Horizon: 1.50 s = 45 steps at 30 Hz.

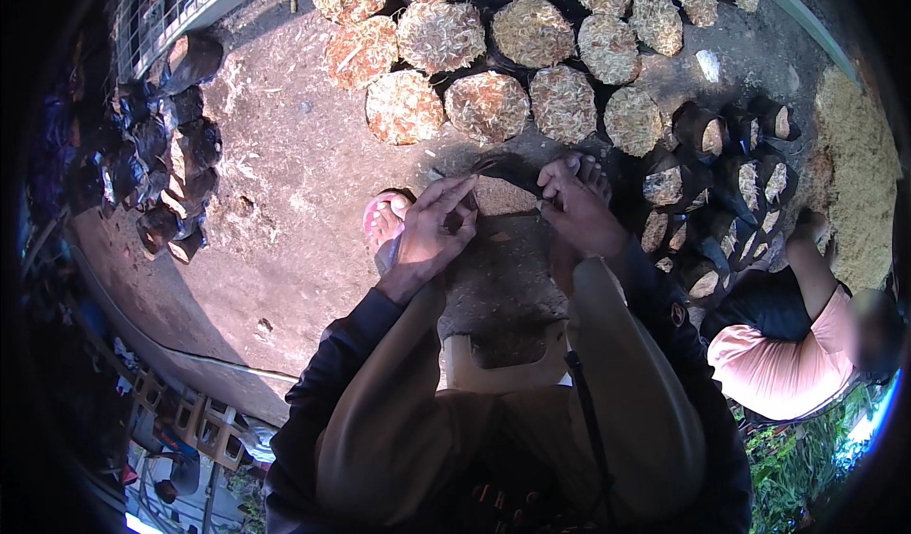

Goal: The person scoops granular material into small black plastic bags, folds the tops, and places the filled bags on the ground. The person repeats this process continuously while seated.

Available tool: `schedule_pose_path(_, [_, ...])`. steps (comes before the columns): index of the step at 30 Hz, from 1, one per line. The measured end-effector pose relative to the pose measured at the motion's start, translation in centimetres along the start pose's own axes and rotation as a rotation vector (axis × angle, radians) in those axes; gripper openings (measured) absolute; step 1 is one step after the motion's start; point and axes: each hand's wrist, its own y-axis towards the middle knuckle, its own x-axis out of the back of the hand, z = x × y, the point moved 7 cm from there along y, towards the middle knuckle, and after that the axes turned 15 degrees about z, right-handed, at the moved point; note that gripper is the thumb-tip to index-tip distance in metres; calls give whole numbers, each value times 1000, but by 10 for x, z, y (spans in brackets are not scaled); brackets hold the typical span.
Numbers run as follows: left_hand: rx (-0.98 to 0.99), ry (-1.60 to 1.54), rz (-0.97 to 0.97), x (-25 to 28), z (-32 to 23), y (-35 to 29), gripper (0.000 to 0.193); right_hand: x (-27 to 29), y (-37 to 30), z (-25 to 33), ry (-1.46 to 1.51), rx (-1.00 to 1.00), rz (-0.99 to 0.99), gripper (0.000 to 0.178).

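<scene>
Between my knees stands a black plastic bag (504, 167) with brown, crumbly fill showing inside its mouth. My left hand (436, 232) is at the left side of the bag's rim, thumb and fingers curled together on the plastic. On the opposite side, my right hand (581, 202) pinches the rim with bent fingers. The dark plastic stretches in an arc between the two hands. The lower part of the bag is in shadow and hard to make out.
Rows of filled bags topped with straw (486, 107) stand just ahead. Smaller open black bags (707, 183) are at right, beside a co-worker in a pink shirt (788, 359). More black bags (180, 155) cluster at left. A light-coloured stool (465, 371) is beneath me.
</scene>
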Motion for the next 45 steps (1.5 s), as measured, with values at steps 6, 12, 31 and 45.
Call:
schedule_pose_path(6, [-43, 55, -15, -2, -3, 0, 62, -2, 1, -3, -41, -31, -10, 37])
schedule_pose_path(12, [-2, -19, 3, -3, 2, 2, 59, 1, -1, -3, -122, -124, -72, 44])
schedule_pose_path(31, [-162, 106, 23, -10, -18, 1, 56, 12, -19, 9, -233, -35, -134, 48])
schedule_pose_path(45, [-104, -317, -101, -12, 63, -31, 57, 124, -129, -3, 501, 194, 64, 60])
